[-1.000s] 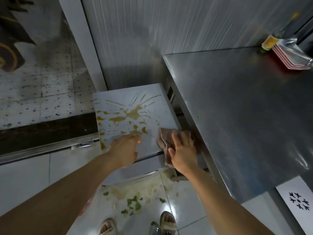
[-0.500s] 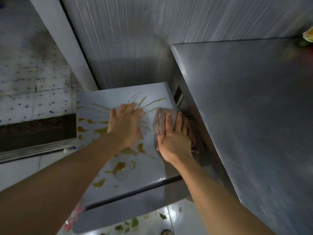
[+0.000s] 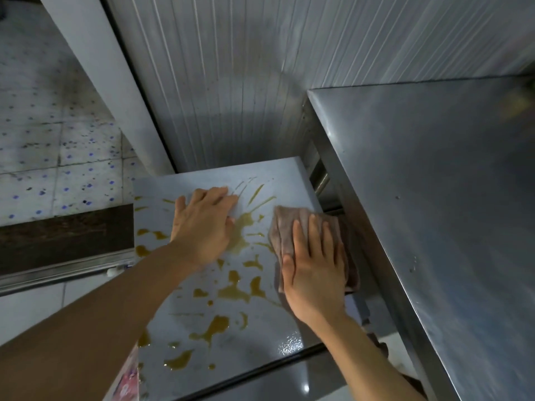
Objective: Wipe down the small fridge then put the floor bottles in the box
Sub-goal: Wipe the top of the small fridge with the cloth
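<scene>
The small fridge (image 3: 289, 180) has a pale grey top splashed with brownish-yellow liquid (image 3: 231, 290). My left hand (image 3: 204, 224) rests flat on the top near its back left, fingers spread and holding nothing. My right hand (image 3: 314, 267) presses flat on a folded pinkish-brown cloth (image 3: 289, 224) at the top's right edge. No bottles or box are in view.
A stainless steel counter (image 3: 434, 198) stands close against the fridge's right side. A ribbed metal wall (image 3: 260, 82) rises behind. To the left lie speckled floor tiles (image 3: 58, 157) and a dark threshold strip (image 3: 66, 235).
The view has come lower and closer over the fridge top. Both hands have moved from its front edge toward the back, the right one keeping the cloth under it.
</scene>
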`<control>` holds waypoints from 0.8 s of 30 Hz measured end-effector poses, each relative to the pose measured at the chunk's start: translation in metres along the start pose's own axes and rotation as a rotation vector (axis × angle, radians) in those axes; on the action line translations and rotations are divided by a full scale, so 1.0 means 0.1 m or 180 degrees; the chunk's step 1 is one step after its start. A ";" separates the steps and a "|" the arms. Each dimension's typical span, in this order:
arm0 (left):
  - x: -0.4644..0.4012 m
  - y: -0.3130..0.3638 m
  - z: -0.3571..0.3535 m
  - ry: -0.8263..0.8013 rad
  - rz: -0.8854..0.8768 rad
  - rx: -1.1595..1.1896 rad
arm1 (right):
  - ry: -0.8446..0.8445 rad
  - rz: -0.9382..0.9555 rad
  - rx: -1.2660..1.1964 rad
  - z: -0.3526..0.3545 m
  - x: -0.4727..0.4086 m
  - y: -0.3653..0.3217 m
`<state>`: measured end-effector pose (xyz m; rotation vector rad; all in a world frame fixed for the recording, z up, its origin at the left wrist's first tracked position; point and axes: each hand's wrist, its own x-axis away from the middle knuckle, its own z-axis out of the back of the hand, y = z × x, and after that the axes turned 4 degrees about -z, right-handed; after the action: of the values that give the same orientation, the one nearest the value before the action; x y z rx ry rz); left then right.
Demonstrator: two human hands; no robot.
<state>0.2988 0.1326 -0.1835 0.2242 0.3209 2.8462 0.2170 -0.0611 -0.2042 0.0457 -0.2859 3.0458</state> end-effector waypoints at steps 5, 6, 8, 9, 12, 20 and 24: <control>-0.07 -0.33 0.15 0.0270 0.0153 -0.0094 | -0.0222 0.0010 -0.0015 -0.07 -0.83 -0.10; -0.06 -0.41 0.16 0.0280 0.0231 -0.0174 | -0.0266 0.0011 -0.0020 -0.09 -1.06 -0.14; -0.02 -0.51 0.13 0.0237 0.0264 -0.0236 | -0.0298 0.0112 0.0050 -0.12 -1.45 -0.22; 0.00 -0.53 0.11 0.0215 0.0257 -0.0207 | -0.0299 0.0188 0.0122 -0.12 -1.58 -0.25; 0.00 -0.56 0.08 0.0161 0.0288 -0.0024 | -0.0321 0.0431 0.0251 -0.14 -1.64 -0.34; 0.35 -0.67 0.18 0.0462 0.0383 0.0366 | -0.0404 0.1597 0.0090 -0.17 -0.23 -0.68; 0.55 -0.71 0.11 0.0293 0.0413 0.0268 | -0.0436 0.1521 -0.0271 -0.10 -0.03 -0.55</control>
<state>0.2661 0.2172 -0.1836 0.1351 0.4618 2.9800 0.2241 -0.0052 -0.2037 0.2100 -0.5018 3.5047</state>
